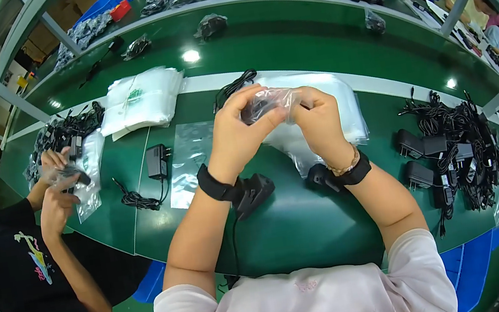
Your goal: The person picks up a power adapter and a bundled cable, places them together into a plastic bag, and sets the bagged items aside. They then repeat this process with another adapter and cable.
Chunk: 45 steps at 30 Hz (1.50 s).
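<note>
Your left hand (238, 125) is curled around a clear bag (284, 98), dark item (253, 111) inside; your right hand (320, 116) pinches its right end, nearly closed. Bag's up over the green table (299, 229), between your 2 hands.

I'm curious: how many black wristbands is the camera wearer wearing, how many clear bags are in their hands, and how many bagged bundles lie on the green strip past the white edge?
Black wristbands: 2
Clear bag, held by left hand and right hand: 1
Bagged bundles: 3
Total: 6
</note>
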{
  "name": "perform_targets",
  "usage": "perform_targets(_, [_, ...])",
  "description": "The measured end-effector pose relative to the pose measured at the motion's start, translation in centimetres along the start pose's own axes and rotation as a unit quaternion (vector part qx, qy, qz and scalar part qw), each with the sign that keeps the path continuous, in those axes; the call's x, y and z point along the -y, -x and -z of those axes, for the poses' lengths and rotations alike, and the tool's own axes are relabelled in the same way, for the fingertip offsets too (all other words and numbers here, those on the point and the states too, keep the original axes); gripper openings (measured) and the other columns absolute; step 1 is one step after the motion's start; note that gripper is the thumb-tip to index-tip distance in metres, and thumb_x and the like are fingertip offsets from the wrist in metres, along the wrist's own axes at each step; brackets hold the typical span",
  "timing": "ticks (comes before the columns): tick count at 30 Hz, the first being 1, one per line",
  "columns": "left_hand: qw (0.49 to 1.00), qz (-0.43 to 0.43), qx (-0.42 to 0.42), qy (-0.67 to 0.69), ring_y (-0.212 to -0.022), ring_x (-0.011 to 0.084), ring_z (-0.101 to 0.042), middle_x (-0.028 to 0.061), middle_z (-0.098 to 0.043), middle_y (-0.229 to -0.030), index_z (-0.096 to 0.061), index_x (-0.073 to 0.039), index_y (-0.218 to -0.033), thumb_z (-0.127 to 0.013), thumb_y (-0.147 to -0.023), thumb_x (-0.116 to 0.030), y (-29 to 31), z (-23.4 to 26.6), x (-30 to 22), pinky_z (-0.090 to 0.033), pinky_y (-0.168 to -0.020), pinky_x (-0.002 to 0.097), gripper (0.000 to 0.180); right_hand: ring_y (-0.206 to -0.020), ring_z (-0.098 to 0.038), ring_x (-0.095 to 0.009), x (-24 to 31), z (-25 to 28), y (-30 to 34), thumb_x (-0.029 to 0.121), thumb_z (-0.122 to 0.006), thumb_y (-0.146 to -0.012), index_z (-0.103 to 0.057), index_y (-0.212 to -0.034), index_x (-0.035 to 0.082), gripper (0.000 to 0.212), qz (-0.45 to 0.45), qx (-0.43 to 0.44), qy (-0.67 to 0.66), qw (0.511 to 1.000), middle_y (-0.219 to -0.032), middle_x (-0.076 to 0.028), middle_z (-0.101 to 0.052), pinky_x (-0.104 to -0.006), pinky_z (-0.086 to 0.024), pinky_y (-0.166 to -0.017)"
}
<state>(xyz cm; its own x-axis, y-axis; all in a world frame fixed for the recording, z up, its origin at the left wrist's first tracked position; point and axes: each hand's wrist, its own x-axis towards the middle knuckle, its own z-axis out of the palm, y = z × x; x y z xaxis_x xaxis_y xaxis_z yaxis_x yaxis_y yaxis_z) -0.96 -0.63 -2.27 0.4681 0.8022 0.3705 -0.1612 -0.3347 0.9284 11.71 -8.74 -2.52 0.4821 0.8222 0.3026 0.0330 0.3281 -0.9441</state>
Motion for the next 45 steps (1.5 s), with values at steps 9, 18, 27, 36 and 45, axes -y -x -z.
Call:
perform_targets(9, [0.988, 0.000, -0.135, -0.080, -0.070, 0.0201, -0.054, 0.0089, -0.061, -0.067, -0.057, 0.002, -0.059, -0.052, -0.091, -0.024, 0.0, 1.2, 1.2, -0.042, -0.064, 0.0320, 0.041, -0.099, -0.059, -0.025, 0.4, 1.2, -1.7, 0.020, -0.058, -0.085, -0.062, -0.095, -0.001, 0.024, -0.081, 0.041, -0.199, 0.976, -0.100, -0.015, -0.063, -0.0337, -0.045, -0.087])
perform_targets(18, [0.974, 0.024, -0.224, -0.004, -0.069, 0.0206, -0.053, 0.0088, -0.060, -0.069, -0.055, 0.002, -0.057, -0.051, -0.091, -0.024, -0.2, 2.1, 0.5, -0.041, -0.064, 0.0314, 0.043, -0.117, -0.047, -0.027, -0.6, -1.6, 1.7, 0.017, -0.060, -0.083, -0.055, -0.104, 0.002, 0.026, 0.188, 0.126, 0.226, 0.947, -0.120, -0.017, -0.054, -0.0355, -0.036, -0.097])
perform_targets(27, [0.974, -0.113, -0.192, -0.029, -0.077, 0.0158, -0.054, 0.0084, -0.062, -0.075, -0.058, 0.002, -0.060, -0.053, -0.090, -0.018, 0.8, 0.7, 0.1, -0.042, -0.069, 0.0282, 0.036, -0.088, -0.059, -0.017, -0.3, -1.4, 0.0, 0.009, -0.052, -0.086, -0.057, -0.102, 0.000, 0.019, -0.127, 0.011, -0.206, 0.970, -0.100, -0.011, -0.062, -0.0296, -0.047, -0.078])
perform_targets(36, [0.924, 0.142, -0.213, 0.284, -0.084, 0.0159, -0.055, 0.0084, -0.060, -0.090, -0.052, 0.000, -0.104, -0.058, -0.083, -0.005, -1.4, 0.4, -1.3, -0.046, -0.078, 0.0292, 0.023, -0.071, -0.055, -0.009, 3.4, 1.6, -2.8, 0.009, -0.056, -0.083, -0.062, -0.103, 0.002, 0.022, -0.146, 0.126, -0.078, 0.978, -0.087, -0.003, -0.062, -0.0235, -0.046, -0.061])
perform_targets(45, [0.991, 0.081, -0.004, 0.103, -0.068, 0.0092, -0.054, 0.0046, -0.056, -0.080, -0.051, -0.002, -0.100, -0.059, -0.081, -0.001, -0.1, 1.2, 3.1, -0.047, -0.062, 0.0211, 0.020, -0.095, -0.056, -0.037, -7.7, 17.3, -25.7, 0.003, -0.048, -0.076, -0.060, -0.101, 0.003, 0.027, 0.217, 0.082, 0.734, 0.638, -0.117, -0.021, -0.051, -0.0422, -0.047, -0.082])
